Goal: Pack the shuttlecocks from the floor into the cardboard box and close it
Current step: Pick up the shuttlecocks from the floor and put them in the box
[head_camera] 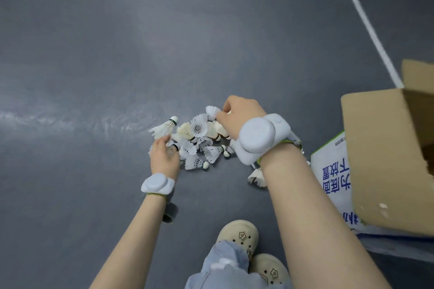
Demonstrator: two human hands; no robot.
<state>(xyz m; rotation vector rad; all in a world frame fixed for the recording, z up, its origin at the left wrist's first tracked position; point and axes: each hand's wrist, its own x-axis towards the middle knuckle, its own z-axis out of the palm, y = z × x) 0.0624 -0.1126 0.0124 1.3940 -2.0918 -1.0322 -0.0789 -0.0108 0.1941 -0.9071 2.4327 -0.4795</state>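
A heap of several white feather shuttlecocks (198, 141) lies on the grey court floor in front of me. My right hand (237, 116) reaches over the heap's far right side, and its fingers pinch the feathers of one shuttlecock (212, 111) at the top. My left hand (163, 157) curls around shuttlecocks at the heap's left edge, with one (164, 128) sticking out above its fingers. A single shuttlecock (257, 177) lies apart under my right forearm. The cardboard box (385, 159) stands at the right with its flaps open.
White court lines (368, 28) cross the floor at the top and right. My feet in cream clogs (238, 234) are at the bottom centre. White sensor bands sit on both wrists. The box's printed white side faces me.
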